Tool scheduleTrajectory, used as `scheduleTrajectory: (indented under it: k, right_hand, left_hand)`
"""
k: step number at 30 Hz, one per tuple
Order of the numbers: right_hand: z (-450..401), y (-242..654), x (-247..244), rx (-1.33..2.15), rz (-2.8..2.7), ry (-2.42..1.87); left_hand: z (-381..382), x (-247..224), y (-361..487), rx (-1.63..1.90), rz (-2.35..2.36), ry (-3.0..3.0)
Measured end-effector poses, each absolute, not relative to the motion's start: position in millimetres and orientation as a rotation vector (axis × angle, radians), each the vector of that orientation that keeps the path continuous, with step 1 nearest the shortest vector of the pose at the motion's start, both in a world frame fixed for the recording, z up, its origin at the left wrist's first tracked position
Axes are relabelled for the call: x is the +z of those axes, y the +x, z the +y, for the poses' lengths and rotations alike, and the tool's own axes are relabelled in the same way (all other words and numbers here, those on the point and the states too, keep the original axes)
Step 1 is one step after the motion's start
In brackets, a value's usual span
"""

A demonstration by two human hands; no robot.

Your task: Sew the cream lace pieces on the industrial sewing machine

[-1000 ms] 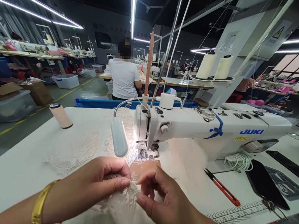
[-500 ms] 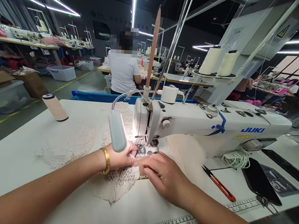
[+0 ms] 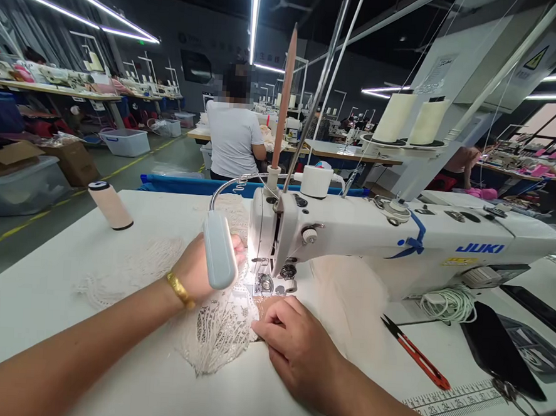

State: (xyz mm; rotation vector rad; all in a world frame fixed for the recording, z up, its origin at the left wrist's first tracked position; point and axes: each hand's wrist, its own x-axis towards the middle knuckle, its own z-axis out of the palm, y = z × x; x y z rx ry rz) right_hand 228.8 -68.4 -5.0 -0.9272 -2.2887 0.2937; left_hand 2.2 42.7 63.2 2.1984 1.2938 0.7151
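White lace fabric [image 3: 218,336] lies on the table under the sewing machine's [image 3: 352,228] presser foot [image 3: 264,284] and spreads to the left. My left hand [image 3: 199,260], a gold bangle at its wrist, is left of the needle area. Its curled fingertips close on the lace beside the machine head; the lamp [image 3: 220,251] hides part of this hand. In front of the presser foot, my right hand [image 3: 298,347] has its fingers bent and pressed together on the lace edge, over a tan patch at the needle plate.
Red-handled thread snips [image 3: 417,354], a black phone [image 3: 500,350] and a coiled white cable [image 3: 448,303] lie to the right. A thread cone [image 3: 111,205] stands back left. Sheer fabric [image 3: 348,300] bunches behind my right hand. A person in a white shirt [image 3: 232,139] works ahead.
My left hand has moved away from the presser foot, back and to the left, uncovering more lace. My right hand stays near the needle plate. The view has shifted slightly.
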Motion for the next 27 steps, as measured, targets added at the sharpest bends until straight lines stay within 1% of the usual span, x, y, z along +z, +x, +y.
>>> scheduleTrajectory:
  k: [2,5,10,14,20,24,27]
  right_hand:
    - [-67.5,228.1,-6.5,0.282,-2.275,-0.903]
    - [-66.6,227.4,-8.5,0.261,-2.251,-0.876]
    - [-67.1,227.9,-8.1,0.241,-2.253,-0.874]
    - [-67.6,227.9,-8.3,0.239,-2.261,-0.851]
    - [-67.8,227.7,-9.9,0.232,-2.259,-0.847]
    - [-67.4,227.1,-11.0,0.209,-2.260,-0.882]
    - [-67.9,226.0,-11.3,0.200,-2.261,-0.914]
  left_hand:
    - [24.9,60.2,2.2,0.706,1.332,2.250]
    - [5.9,46.9,4.9,0.586,1.352,2.235]
    - [8.1,26.5,7.4,0.553,1.368,2.249]
    - [11.3,15.8,5.1,0.608,1.307,2.438]
    - [3.7,2.2,4.3,0.789,1.113,2.884]
    - [-7.9,5.4,5.8,0.721,0.984,3.078]
    - [-16.6,9.3,4.9,0.652,0.932,3.113]
